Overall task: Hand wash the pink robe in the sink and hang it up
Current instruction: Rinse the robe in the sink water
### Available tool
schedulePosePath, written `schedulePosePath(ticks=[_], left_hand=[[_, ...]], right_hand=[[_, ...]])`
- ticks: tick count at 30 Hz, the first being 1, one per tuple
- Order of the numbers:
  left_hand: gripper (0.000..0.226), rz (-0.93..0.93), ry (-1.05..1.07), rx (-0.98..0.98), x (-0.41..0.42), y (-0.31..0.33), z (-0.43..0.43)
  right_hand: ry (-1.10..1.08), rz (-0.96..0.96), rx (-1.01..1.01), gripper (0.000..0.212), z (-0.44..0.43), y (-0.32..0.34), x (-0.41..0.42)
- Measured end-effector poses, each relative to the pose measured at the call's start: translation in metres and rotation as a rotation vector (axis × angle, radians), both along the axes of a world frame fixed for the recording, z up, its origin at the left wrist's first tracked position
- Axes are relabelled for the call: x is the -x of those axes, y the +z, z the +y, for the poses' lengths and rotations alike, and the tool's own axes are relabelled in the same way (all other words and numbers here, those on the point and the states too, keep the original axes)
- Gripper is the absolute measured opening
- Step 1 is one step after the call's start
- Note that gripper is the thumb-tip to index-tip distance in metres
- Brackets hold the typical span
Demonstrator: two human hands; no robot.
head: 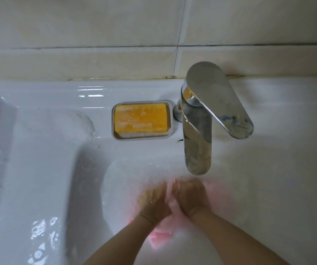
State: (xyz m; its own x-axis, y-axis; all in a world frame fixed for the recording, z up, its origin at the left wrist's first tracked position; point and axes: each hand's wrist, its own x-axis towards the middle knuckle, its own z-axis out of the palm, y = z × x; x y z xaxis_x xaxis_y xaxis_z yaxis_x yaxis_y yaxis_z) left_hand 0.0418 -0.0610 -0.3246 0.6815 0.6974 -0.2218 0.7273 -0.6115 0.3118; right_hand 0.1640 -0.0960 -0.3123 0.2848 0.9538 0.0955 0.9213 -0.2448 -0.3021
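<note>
1. The fingers of both hands are smeared by blur and by the cloudy water; I cannot tell whether they curl round the cloth or lie flat against it.
2. The left hand (pixel 152 200) and the right hand (pixel 192 196) sit close together, backs up, low in the basin; the pink robe (pixel 170 201) is bunched between them and touches both; more of it shows pale pink under the wrists, sunk in the water.
3. Both bare forearms reach in from the near edge and meet at the cloth.
4. Just beyond the hands the chrome faucet spout (pixel 197 150) overhangs the basin; its tip hangs right above the knuckles; its broad lever handle (pixel 218 101) slants out to the right.
5. Left of the faucet base, on the back ledge, an orange soap bar (pixel 140 118) lies in a pale soap dish (pixel 170 119).
6. The white sink (pixel 39 92) is wet; a sloped trough runs down its left side.
7. Beige wall tiles (pixel 96 25) stand behind the ledge.
</note>
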Motion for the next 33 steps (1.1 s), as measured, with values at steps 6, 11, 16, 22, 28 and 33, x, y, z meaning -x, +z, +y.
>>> schedulePosePath(ticks=[6,11,16,22,28,33], left_hand=[[0.024,0.116,-0.068,0.316,-0.002,0.046,0.044],[0.054,-0.009,0.003,0.260,0.007,0.087,0.063],[0.081,-0.096,-0.208,-0.172,0.038,0.106,0.009],[0.048,-0.291,0.020,-0.065,0.062,0.122,-0.006],[0.123,0.105,0.060,0.250,0.020,0.076,0.007],[0.090,0.158,-0.042,0.146,0.013,0.056,-0.016]], right_hand=[[-0.063,0.146,0.186,0.049,0.017,0.029,-0.010],[0.022,0.290,0.218,0.047,0.010,0.073,-0.038],[0.330,0.082,0.009,0.039,-0.053,0.088,-0.048],[-0.208,0.288,-0.057,0.046,-0.084,0.103,-0.049],[-0.551,0.652,0.180,0.099,-0.033,0.067,-0.033],[-0.465,0.611,0.027,0.045,-0.036,0.062,0.015]])
